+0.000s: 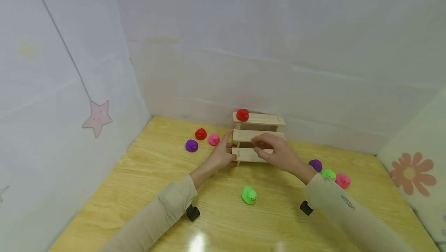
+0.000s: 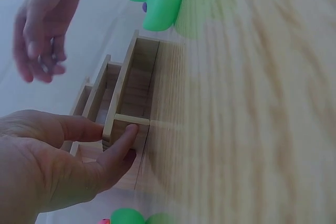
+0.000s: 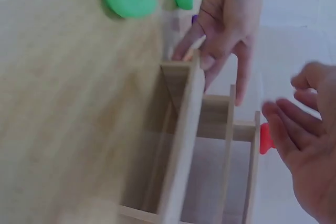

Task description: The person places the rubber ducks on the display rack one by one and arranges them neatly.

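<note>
A small three-step wooden shelf (image 1: 259,155) stands near the back wall, with a red toy duck (image 1: 242,115) on the left of its top step. My left hand (image 1: 220,155) grips the shelf's left end, thumb and fingers about the lowest board, as the left wrist view shows. In front of the middle and lowest steps hovers my right hand (image 1: 277,151), its fingers loosely bent. Nothing shows between them in the right wrist view, where that hand (image 3: 310,140) is apart from the boards. A green duck (image 1: 249,195) sits on the table in front of the shelf.
Left of the shelf are a red duck (image 1: 200,134), a purple duck (image 1: 191,146) and a pink duck (image 1: 214,139). By my right forearm sit another purple duck (image 1: 315,165), a green duck (image 1: 328,174) and a pink duck (image 1: 343,181). Pale cloth walls (image 1: 223,70) border the table.
</note>
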Available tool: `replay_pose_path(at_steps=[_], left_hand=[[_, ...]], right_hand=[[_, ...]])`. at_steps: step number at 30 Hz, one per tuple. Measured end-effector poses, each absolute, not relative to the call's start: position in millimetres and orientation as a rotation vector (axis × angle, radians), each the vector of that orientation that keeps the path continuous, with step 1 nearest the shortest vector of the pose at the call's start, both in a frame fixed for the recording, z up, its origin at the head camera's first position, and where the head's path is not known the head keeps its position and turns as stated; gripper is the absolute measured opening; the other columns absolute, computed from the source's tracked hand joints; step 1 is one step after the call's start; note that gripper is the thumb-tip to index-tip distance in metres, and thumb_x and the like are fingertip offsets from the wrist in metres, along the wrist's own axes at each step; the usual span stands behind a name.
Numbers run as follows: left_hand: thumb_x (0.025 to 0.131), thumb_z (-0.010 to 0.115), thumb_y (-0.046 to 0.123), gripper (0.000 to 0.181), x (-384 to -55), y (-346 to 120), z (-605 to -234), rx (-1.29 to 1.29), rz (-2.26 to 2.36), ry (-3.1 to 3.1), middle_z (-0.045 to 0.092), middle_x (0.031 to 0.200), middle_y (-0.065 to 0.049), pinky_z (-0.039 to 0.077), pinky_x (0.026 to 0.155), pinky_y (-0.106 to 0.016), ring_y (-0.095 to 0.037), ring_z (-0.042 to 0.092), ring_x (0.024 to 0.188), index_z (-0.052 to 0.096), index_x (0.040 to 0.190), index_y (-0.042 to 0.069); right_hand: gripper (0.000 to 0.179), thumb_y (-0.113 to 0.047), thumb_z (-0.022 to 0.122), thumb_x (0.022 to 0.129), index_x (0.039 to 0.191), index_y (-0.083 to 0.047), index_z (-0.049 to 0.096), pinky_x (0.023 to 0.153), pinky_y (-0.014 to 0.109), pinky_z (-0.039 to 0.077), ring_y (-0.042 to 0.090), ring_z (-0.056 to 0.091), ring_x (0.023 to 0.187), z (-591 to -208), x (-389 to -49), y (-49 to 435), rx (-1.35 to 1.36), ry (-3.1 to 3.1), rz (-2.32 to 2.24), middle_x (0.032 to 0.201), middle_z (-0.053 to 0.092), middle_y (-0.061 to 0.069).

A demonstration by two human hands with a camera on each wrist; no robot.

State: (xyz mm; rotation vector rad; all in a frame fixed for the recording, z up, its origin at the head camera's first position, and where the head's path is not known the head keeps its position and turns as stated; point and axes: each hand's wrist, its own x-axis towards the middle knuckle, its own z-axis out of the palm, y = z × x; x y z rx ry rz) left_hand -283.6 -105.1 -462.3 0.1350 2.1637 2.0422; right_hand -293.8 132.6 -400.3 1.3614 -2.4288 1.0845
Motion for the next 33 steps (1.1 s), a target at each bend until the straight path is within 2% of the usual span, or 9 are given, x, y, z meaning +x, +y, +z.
replay_pose_path(at_steps=[2,7,12,16,23,27,33], left_hand=[[0.087,0.059,-0.02,0.102,-283,-105,-463,0.138,2.039,2.174,0.045,0.143,-0.028,0.059,0.077,-0.054,-0.041,0.063,0.105,0.017,0.164,0.03],[0.087,0.059,-0.019,0.101,-285,-104,-461,0.176,2.027,2.203,0.046,0.143,-0.028,0.06,0.077,-0.054,-0.039,0.063,0.104,0.014,0.165,0.028],[0.088,0.059,-0.019,0.101,-284,-105,-460,0.159,2.02,2.203,0.046,0.143,-0.026,0.06,0.077,-0.053,-0.04,0.063,0.104,0.013,0.165,0.027],[0.087,0.059,-0.019,0.102,-283,-105,-461,0.138,2.017,2.19,0.046,0.143,-0.026,0.06,0.078,-0.053,-0.037,0.063,0.104,0.014,0.164,0.031],[0.087,0.059,-0.019,0.102,-284,-104,-460,0.148,2.02,2.193,0.046,0.143,-0.026,0.059,0.079,-0.055,-0.035,0.065,0.1,0.014,0.165,0.028],[0.087,0.06,-0.018,0.101,-284,-104,-461,0.151,2.009,2.206,0.046,0.143,-0.026,0.06,0.077,-0.053,-0.034,0.065,0.099,0.015,0.164,0.029],[0.087,0.06,-0.019,0.101,-283,-104,-461,0.136,2.005,2.207,0.047,0.142,-0.025,0.06,0.076,-0.053,-0.035,0.065,0.1,0.015,0.164,0.03]], right_hand=[[0.036,-0.01,0.07,0.097,0.132,-0.01,0.064,0.086,0.038,0.057,0.017,0.066,0.101,-411,-279,138,1.494,-2.508,1.093,0.121,0.068,0.001],[0.061,-0.027,0.074,0.095,0.149,-0.013,0.05,0.102,0.05,0.047,0.025,0.054,0.127,-429,-251,145,1.656,-2.794,1.024,0.145,0.053,0.0],[0.073,-0.029,0.081,0.089,0.152,-0.012,0.047,0.113,0.049,0.037,0.025,0.041,0.14,-445,-238,144,1.76,-2.839,0.849,0.154,0.044,0.002],[0.072,-0.03,0.082,0.088,0.149,-0.009,0.05,0.111,0.047,0.04,0.023,0.044,0.137,-455,-236,145,1.772,-2.812,0.778,0.15,0.046,0.003],[0.065,-0.028,0.083,0.088,0.142,-0.005,0.056,0.1,0.04,0.05,0.016,0.055,0.119,-464,-238,146,1.756,-2.759,0.887,0.138,0.052,0.003],[0.061,-0.026,0.083,0.088,0.14,-0.006,0.058,0.093,0.035,0.054,0.01,0.057,0.111,-471,-239,146,1.751,-2.749,0.932,0.133,0.054,0.001],[0.056,-0.024,0.081,0.09,0.137,-0.005,0.059,0.09,0.034,0.054,0.008,0.058,0.108,-475,-238,144,1.75,-2.757,0.989,0.128,0.056,-0.003]])
